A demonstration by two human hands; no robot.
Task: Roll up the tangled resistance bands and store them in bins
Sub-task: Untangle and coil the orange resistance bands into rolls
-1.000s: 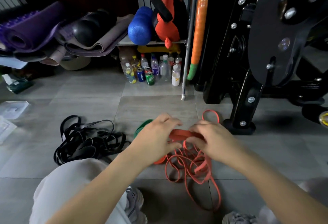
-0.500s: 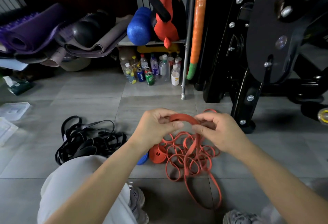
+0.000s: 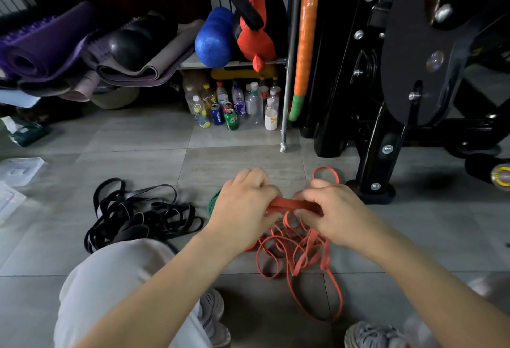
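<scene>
Mid-floor, above the tiles: orange resistance band [image 3: 292, 205], one flat stretch pinched between the curled fingers of the left hand [image 3: 242, 204] and right hand [image 3: 338, 213]; remainder lies tangled on the floor beneath. Black bands [image 3: 138, 215] heaped toward the left edge. Risks, as judged: rolling could pull the trailing loops into knots, and the springy stretch could slip the pinch and unroll.
</scene>
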